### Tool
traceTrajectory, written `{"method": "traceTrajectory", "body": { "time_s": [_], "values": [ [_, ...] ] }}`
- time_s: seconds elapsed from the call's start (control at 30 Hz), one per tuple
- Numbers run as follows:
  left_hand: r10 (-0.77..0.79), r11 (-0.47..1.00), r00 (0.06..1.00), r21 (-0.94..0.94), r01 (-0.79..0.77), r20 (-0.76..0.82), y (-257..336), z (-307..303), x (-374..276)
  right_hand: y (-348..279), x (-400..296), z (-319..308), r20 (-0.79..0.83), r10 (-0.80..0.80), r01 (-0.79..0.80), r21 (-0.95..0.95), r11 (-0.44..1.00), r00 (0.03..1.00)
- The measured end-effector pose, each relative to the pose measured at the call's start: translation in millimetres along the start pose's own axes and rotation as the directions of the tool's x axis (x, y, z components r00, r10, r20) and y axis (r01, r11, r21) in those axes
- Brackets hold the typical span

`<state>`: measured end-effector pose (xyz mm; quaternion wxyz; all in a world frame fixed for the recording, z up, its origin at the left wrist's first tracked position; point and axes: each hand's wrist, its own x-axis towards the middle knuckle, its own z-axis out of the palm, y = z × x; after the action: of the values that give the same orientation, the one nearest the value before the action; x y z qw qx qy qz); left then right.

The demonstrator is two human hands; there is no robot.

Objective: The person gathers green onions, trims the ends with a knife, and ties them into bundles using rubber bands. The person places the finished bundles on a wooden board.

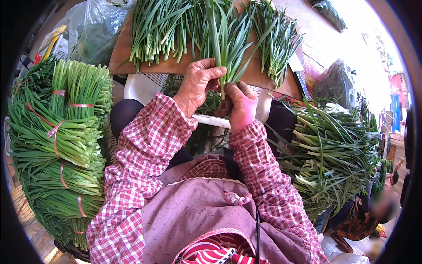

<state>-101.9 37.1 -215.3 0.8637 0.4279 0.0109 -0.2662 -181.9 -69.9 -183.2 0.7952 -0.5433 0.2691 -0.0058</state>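
Observation:
Upright over the near edge of a brown board stands a small bunch of garlic chives, its leaves pointing away. My left hand pinches the stalks between thumb and fingers. Lower down, my right hand has its fingertips at the root end, partly hiding it; it wears a pink covering at the wrist. Loose piles of chives lie on the board beyond my hands, with a smaller pile at its right. Beneath my hands is a white plastic basket with leafy scraps inside.
Bundles of chives tied with pink bands are stacked on the left. Untied chives heap up on the right. A knife rests at the board's right edge. Plastic bags stand at the back left. Another person is at the lower right.

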Motion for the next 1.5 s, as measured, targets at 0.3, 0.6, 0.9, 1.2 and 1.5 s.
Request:
{"method": "traceTrajectory", "body": {
  "time_s": [0.3, 0.6, 0.9, 1.2, 1.5],
  "values": [
    [0.167, 0.979, 0.984, -0.133, -0.158, 0.060, 42, -40, 17, 37, 0, -37, 0.366, -0.540, 0.632, -0.614, 0.473, 0.758],
    [0.364, 0.889, 0.924, 0.338, -0.308, -0.117, 102, -66, 8, 29, 10, -60, 0.184, 0.053, 0.191, -0.967, -0.168, 0.981],
    [0.374, 0.360, 0.919, 0.933, -0.018, -0.127, -2, -56, 30, 29, 53, -57, -0.140, -0.271, 0.087, -0.726, 0.683, 0.952],
    [0.203, 0.893, 0.948, 0.444, -0.075, -0.247, -16, -13, 15, 51, 62, 9, -0.028, -0.167, 0.163, -0.108, 0.981, 0.985],
    [-0.226, 0.968, 0.968, 0.089, 0.235, -0.106, -17, -35, -21, 46, 25, -9, 0.028, 0.137, -0.140, 0.149, 0.979, 0.990]
  ]
}}
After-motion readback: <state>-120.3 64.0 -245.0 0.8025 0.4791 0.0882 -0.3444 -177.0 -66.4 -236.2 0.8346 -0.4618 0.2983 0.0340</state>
